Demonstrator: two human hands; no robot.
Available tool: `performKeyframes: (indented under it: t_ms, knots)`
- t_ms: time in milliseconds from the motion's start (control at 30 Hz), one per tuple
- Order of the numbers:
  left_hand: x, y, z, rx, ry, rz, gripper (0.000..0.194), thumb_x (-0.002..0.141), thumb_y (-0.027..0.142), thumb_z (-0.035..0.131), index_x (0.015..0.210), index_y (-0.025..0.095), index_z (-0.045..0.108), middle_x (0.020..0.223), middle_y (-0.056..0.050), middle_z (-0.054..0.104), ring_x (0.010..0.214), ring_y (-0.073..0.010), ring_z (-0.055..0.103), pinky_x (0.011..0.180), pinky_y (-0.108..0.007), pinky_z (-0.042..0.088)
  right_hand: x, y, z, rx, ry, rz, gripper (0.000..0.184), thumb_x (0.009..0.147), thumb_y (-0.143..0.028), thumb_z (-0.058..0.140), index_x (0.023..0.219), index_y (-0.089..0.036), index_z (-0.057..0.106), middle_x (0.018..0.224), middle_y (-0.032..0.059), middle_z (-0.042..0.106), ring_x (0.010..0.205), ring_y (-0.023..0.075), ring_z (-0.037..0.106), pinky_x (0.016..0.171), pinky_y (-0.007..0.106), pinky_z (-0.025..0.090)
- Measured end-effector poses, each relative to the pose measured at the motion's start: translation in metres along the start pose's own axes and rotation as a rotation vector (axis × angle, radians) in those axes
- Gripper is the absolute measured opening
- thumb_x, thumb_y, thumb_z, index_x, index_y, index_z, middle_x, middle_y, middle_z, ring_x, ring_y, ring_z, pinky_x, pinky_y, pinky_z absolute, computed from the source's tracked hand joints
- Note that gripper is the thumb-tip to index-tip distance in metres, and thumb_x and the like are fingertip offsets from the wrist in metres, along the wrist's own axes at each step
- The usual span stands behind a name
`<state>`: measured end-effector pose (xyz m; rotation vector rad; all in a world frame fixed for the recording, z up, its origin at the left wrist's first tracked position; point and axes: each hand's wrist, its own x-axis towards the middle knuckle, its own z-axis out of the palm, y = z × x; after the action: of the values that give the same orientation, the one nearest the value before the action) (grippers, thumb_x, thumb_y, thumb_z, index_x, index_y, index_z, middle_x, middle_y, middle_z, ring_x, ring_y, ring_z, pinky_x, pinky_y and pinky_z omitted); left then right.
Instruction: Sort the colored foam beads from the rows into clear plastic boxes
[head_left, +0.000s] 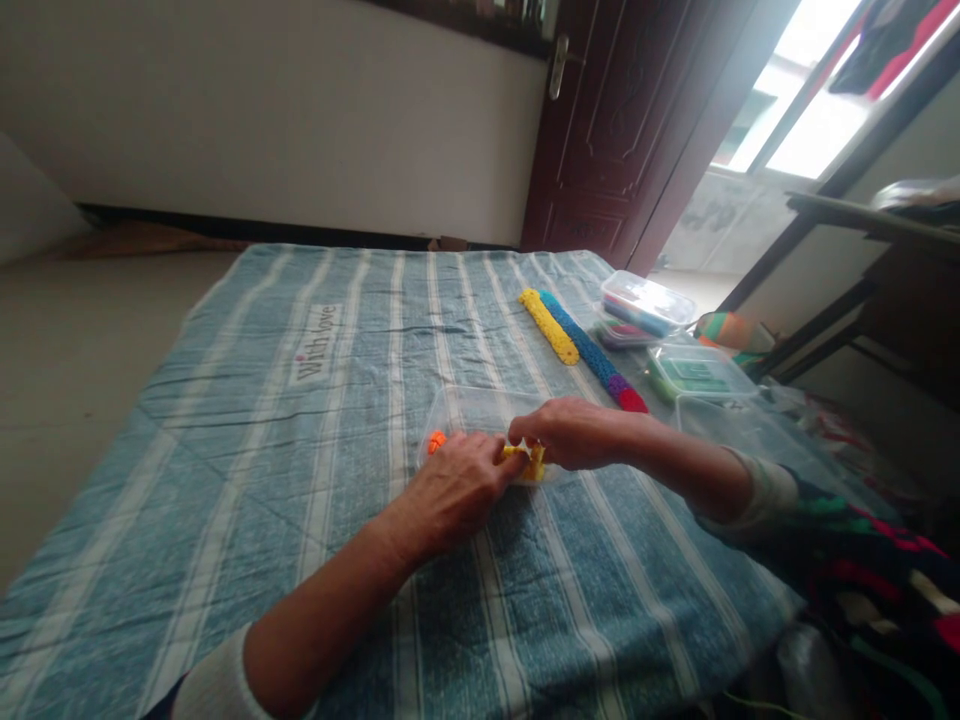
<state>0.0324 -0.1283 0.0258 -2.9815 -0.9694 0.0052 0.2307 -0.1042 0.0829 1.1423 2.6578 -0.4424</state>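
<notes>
A shallow clear plastic box (471, 400) sits on the striped cloth, with small orange pieces (436, 441) at its left end and small yellow pieces (535, 466) at its right. My left hand (466, 478) reaches over the near side of the box, its thumb and fingers closed against a yellow piece. From the right comes my right hand (566, 431), fingers bent into a pinch just above the yellow pieces. Whatever lies between its fingertips is hidden. Both hands cover part of the box's contents.
Yellow (550, 327) and blue-purple-red (592, 350) strips of joined pieces lie beyond my right hand. Lidded plastic boxes (646, 302) (701, 372) and an open clear box (731, 425) line the right edge. A door (622, 120) stands behind the cloth-covered table (345, 420).
</notes>
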Motion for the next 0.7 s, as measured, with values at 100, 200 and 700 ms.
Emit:
performKeyframes:
  t_ms: [100,200,700]
  knots:
    - [-0.001,-0.002,0.002,-0.040,0.050,0.013,0.028,0.103,0.022,0.036,0.122,0.021,0.056,0.107,-0.008,0.065,0.092,-0.0234,0.061,0.082,-0.039,0.045,0.001,-0.001,0.001,0.006,0.008,-0.019,0.034,0.083,-0.006,0.058,0.113,-0.019,0.066,0.086,0.0048,0.070,0.072,0.0128,0.057,0.059,0.024,0.030]
    - [-0.001,-0.003,0.006,-0.060,0.094,0.018,0.030,0.103,0.020,0.033,0.123,0.019,0.055,0.108,-0.009,0.066,0.093,-0.0227,0.061,0.083,-0.039,0.045,0.003,-0.001,0.004,-0.018,0.018,-0.021,0.038,0.083,-0.007,0.059,0.117,-0.020,0.065,0.091,0.0068,0.072,0.076,0.0156,0.061,0.059,0.025,0.029]
    - [-0.002,-0.005,-0.004,-0.070,0.064,-0.030,0.020,0.098,0.017,0.039,0.106,0.013,0.057,0.103,-0.012,0.066,0.094,-0.0241,0.063,0.085,-0.041,0.050,0.001,-0.002,0.014,0.022,0.078,-0.054,0.054,0.080,-0.003,0.053,0.133,-0.015,0.053,0.100,0.0095,0.072,0.085,0.0180,0.063,0.068,0.028,0.038]
